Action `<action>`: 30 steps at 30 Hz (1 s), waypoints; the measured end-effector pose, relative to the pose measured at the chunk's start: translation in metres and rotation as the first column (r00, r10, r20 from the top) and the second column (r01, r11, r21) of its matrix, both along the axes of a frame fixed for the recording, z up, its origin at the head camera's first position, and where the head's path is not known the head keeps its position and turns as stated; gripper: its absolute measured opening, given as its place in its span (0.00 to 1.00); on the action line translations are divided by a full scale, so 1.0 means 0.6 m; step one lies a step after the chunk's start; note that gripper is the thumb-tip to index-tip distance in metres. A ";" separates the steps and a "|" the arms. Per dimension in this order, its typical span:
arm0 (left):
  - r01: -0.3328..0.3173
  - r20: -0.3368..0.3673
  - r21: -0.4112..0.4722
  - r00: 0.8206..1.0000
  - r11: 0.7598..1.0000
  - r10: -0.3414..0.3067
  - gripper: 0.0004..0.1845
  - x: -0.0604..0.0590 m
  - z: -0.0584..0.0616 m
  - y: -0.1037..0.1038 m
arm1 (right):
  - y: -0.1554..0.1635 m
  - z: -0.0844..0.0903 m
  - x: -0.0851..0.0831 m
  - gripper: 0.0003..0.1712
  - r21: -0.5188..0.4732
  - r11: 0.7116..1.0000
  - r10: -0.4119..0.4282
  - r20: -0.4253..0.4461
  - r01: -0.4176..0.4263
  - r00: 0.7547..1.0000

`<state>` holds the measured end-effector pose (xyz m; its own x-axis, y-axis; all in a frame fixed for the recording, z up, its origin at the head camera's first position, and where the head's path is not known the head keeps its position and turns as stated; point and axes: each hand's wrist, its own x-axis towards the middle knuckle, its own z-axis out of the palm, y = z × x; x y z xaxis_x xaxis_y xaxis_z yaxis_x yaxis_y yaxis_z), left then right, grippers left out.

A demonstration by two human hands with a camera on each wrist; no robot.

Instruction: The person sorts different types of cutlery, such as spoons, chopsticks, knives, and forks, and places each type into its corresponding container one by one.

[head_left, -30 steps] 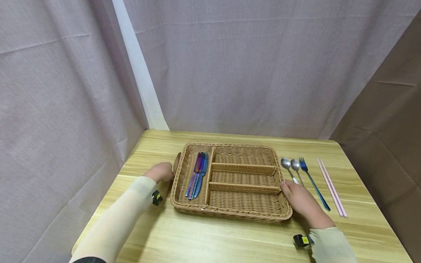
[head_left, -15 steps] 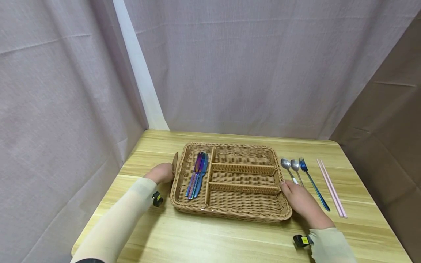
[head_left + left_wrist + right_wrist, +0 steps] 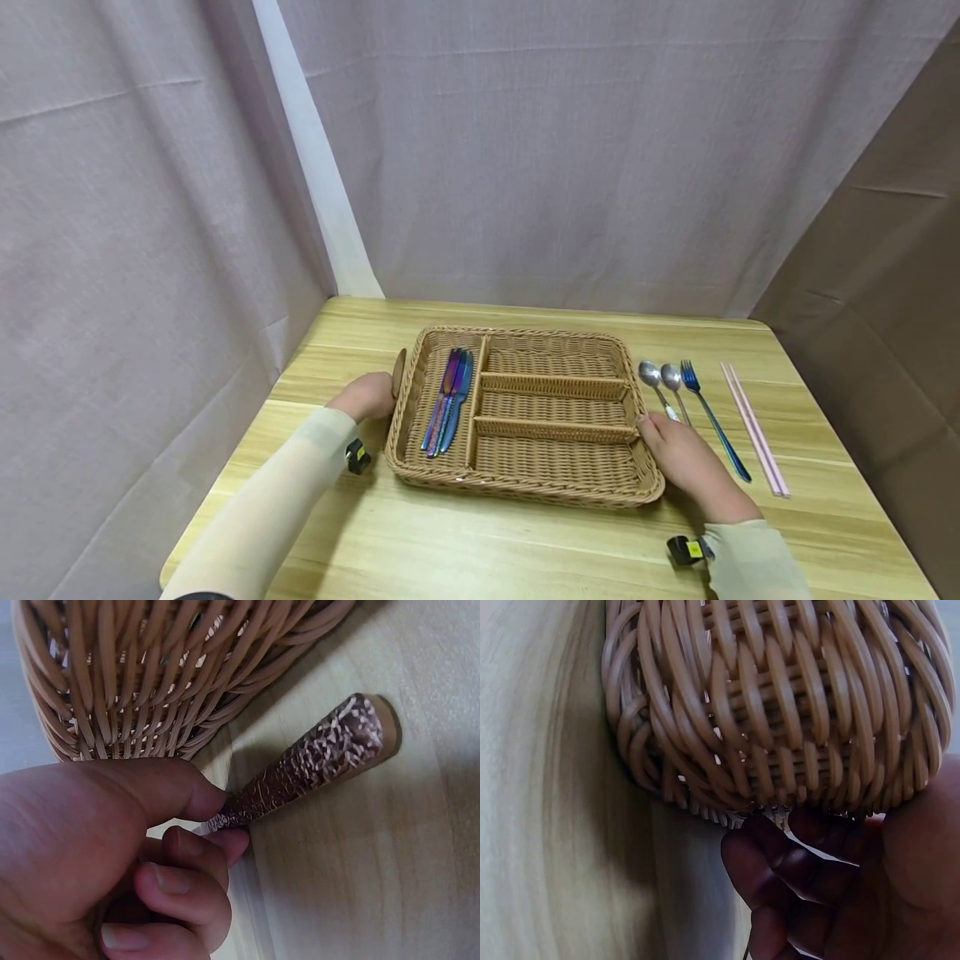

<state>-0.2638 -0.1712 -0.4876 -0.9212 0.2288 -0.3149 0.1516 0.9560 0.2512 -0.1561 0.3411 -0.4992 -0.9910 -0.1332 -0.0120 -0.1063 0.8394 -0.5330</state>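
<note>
My left hand point(image 3: 365, 396) is beside the left wall of a woven basket point(image 3: 525, 492) with dividers. Between thumb and fingers it pinches a copper-coloured knife point(image 3: 399, 372); the blade points to the back of the table. The left wrist view shows its patterned handle point(image 3: 315, 761) close over the wood, outside the basket. My right hand point(image 3: 690, 462) holds the basket's right end, thumb at the rim and fingers against the woven wall point(image 3: 780, 712). Several shiny blue and purple knives point(image 3: 447, 400) lie together in the basket's long left compartment.
Right of the basket, two spoons point(image 3: 649, 373), a blue fork point(image 3: 716, 421) and a pair of pink chopsticks point(image 3: 755, 429) lie on the wooden table point(image 3: 450, 550). Three compartments stacked front to back fill the basket's right part. Grey curtains point(image 3: 525, 167) hang behind.
The knife in my left hand has turned from its flat side more onto its edge, and its handle end has gone behind the hand in the head view. The right hand stays in place.
</note>
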 end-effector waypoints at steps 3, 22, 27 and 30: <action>-0.014 0.005 0.002 1.000 1.000 0.014 0.06 0.003 0.003 0.001 | -0.001 0.000 0.001 0.33 -0.002 1.000 -0.001 0.002 0.001 1.000; 0.021 0.010 0.016 1.000 1.000 -0.021 0.10 -0.064 -0.061 -0.046 | -0.002 -0.001 0.001 0.33 0.004 1.000 0.005 0.002 -0.005 1.000; 0.006 -0.001 0.066 1.000 0.998 -0.006 0.11 -0.033 0.000 -0.030 | -0.003 0.002 0.002 0.33 0.001 1.000 0.000 0.003 0.000 1.000; -0.005 -0.006 0.048 1.000 0.999 0.006 0.12 -0.010 0.036 -0.014 | -0.004 0.005 0.002 0.34 0.000 1.000 0.001 0.005 -0.001 1.000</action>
